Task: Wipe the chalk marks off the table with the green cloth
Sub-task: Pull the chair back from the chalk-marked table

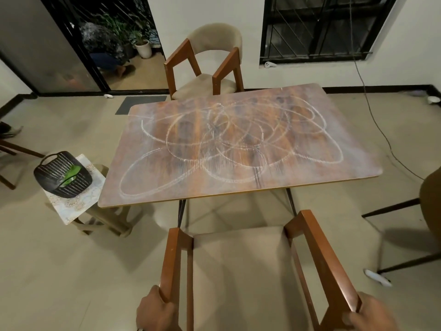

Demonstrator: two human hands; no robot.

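White chalk marks [229, 144] loop all over the brown wooden table [353, 170] in the middle of the view. The green cloth [71, 174] lies in a black slatted basket [51, 180] on a low side table [71, 206] left of the table. Both hands are at the bottom edge, well short of the table. My left hand [155, 310] grips the left wooden arm of the near chair [241, 271]. My right hand [367, 314] grips that chair's right arm. The chair's beige seat faces the table.
A second wooden chair [210, 60] stands at the table's far side. Part of another chair [427, 211] shows at the right edge. A cable [379, 130] trails across the floor on the right, and a white object [377, 278] lies on the floor. A person crouches beyond the doorway [105, 51].
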